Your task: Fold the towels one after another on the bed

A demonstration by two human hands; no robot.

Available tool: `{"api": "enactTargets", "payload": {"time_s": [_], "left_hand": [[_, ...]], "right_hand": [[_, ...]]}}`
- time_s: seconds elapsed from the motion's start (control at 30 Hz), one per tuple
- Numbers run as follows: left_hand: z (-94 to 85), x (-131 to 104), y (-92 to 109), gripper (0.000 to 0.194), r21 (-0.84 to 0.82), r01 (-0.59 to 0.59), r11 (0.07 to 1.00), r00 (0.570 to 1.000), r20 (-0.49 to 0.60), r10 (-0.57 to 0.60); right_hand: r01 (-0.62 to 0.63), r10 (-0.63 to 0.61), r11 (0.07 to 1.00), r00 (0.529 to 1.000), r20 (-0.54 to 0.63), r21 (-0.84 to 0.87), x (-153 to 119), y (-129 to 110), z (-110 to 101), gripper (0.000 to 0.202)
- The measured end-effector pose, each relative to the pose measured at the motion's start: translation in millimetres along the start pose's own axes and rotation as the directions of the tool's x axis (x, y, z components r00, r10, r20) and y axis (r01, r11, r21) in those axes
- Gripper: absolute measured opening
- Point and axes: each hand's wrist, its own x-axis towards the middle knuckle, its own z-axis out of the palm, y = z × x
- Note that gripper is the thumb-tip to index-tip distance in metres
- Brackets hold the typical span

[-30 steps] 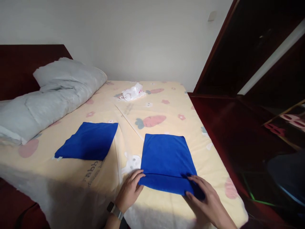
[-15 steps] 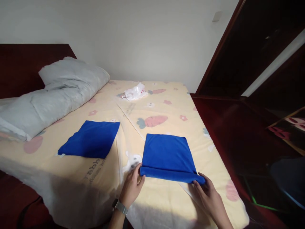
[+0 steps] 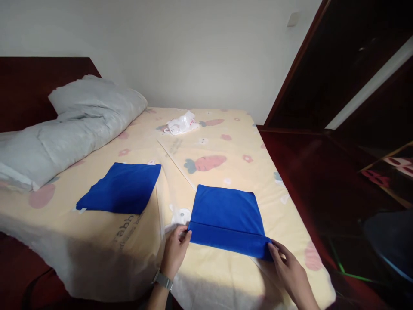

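Note:
A blue cloth [image 3: 227, 211] lies on the bed, its near edge turned over into a flat band that runs from side to side. My left hand [image 3: 176, 247] pinches the left end of that band between thumb and fingers. At the right end of the band, my right hand [image 3: 287, 262] has its fingers and thumb closed on the cloth's corner. A second blue cloth [image 3: 121, 188] rests spread out farther left, with a small white tag at its near left corner. Neither hand touches it.
The bed [image 3: 206, 280] has a yellow sheet printed with carrots and rabbits. A crumpled white plastic bag [image 3: 181, 123] lies near the wall. A grey quilt [image 3: 74, 120] is bunched at the left by the dark headboard [image 3: 41, 92]. Pink slippers [image 3: 376, 178] sit off to the right.
The near edge of the right-hand cloth has gone from a rounded roll to a wider, flatter folded band. Both hands stay at its ends; the cloth's far edge has shifted slightly nearer.

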Motion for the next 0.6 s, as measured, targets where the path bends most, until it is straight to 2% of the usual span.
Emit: {"api": "enactTargets", "payload": {"time_s": [0.13, 0.3, 0.43, 0.6], "left_hand": [[4.6, 2.8, -4.8, 0.034, -0.070, 0.050, 0.996, 0.998, -0.024, -0.052], [8.8, 6.3, -9.2, 0.039, -0.282, 0.087, 0.956, 0.996, 0.010, -0.087], [9.1, 6.7, -10.1, 0.040, -0.341, 0.111, 0.933, 0.994, 0.049, -0.101], [10.6, 5.9, -8.3, 0.039, -0.377, 0.085, 0.922, 0.996, 0.040, -0.075]], "right_hand": [[-0.075, 0.076, 0.997, 0.997, -0.025, 0.035, 0.4, -8.1, 0.8, 0.065], [-0.088, 0.089, 0.996, 0.995, -0.040, 0.026, 0.2, -10.8, 5.8, 0.067], [-0.056, 0.060, 0.992, 0.998, -0.033, 0.112, 3.4, -1.8, 9.2, 0.066], [0.064, -0.053, 0.979, 0.997, -0.063, 0.195, 7.2, 6.7, 12.6, 0.058]]}}
